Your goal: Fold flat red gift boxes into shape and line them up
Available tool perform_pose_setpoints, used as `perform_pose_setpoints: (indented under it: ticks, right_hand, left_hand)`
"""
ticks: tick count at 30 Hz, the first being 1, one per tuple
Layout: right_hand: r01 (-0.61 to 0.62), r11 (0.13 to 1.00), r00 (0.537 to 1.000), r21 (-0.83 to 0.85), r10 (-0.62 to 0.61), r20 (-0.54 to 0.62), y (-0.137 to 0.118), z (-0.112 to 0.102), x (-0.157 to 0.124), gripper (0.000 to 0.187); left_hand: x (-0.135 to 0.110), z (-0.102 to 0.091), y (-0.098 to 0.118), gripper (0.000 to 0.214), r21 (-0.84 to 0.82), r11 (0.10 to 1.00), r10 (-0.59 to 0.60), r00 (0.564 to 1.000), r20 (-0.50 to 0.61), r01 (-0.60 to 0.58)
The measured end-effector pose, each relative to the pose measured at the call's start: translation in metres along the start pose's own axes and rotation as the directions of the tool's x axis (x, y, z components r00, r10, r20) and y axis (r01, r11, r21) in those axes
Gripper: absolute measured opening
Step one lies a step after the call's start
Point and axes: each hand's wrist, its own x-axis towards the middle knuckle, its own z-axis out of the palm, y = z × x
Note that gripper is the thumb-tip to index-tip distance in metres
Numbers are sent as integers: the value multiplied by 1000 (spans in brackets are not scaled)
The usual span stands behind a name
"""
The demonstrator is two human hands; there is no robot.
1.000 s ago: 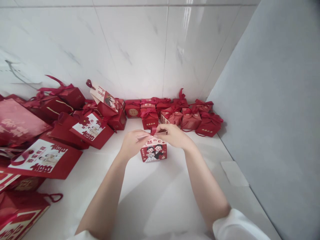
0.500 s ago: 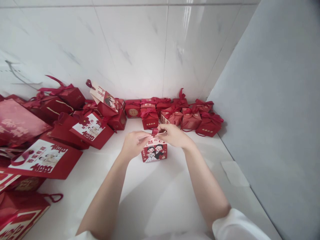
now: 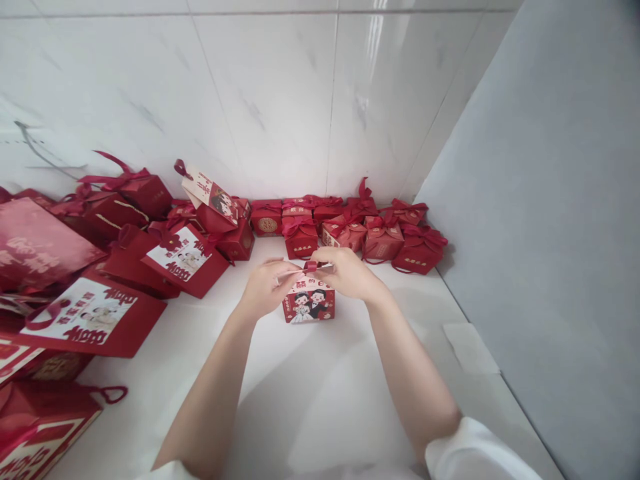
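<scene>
White tiled wall (image 3: 280, 80) backs a white bench (image 3: 320, 400). Red gift boxes (image 3: 417, 257) ranged along back edge. By left hand (image 3: 267, 288) and right hand (image 3: 345, 272), an upright printed box (image 3: 309, 308), nearer back edge than front, is pinched at its top, ribbon loop (image 3: 311, 266) between. Top could be creased by uneven pressure.

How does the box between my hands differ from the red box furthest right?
The cartoon box shows a printed couple; the rightmost box has gold lettering. A ribbon loop tops the cartoon box, a tied ribbon the rightmost box. The left hand and right hand hold the cartoon box; the rightmost box is untouched. Both are red with ribbon.
</scene>
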Motion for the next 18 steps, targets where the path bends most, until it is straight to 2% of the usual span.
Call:
perform_pose_setpoints:
  ticks: [2,4,6,7,8,10,12,15,18]
  right_hand:
    - [14,1000,999,-7,-15,-32,4,2,2,10]
    - [14,1000,996,15,-13,-92,10,6,6,12]
    - [-20,997,982,77,34,-188,21,15,9,15]
    - [-52,992,964,117,80,-252,28,21,10,18]
    - [-92,983,936,157,140,-324,36,28,11,23]
    - [-165,955,842,248,267,-468,52,46,12,39]
    - [-209,909,779,359,377,-501,67,66,11,47]
    - [-247,859,759,448,459,-462,84,90,8,50]
    - [-294,839,765,458,494,-413,91,100,5,52]
  left_hand:
    - [-3,11,-9,21,-71,996,-63,997,-36,60]
    - [-8,31,-22,25,-239,959,-191,969,-155,151]
    - [-15,56,-36,38,-439,880,-338,890,-306,183]
    - [-19,68,-43,42,-486,851,-389,860,-330,198]
    - [-21,78,-49,44,-505,831,-432,841,-325,232]
    - [-25,92,-58,46,-474,809,-501,829,-249,347]
    - [-25,97,-62,44,-395,797,-549,820,-159,457]
    - [-23,94,-60,42,-342,781,-589,799,-124,523]
    - [-24,90,-56,41,-366,768,-603,787,-134,526]
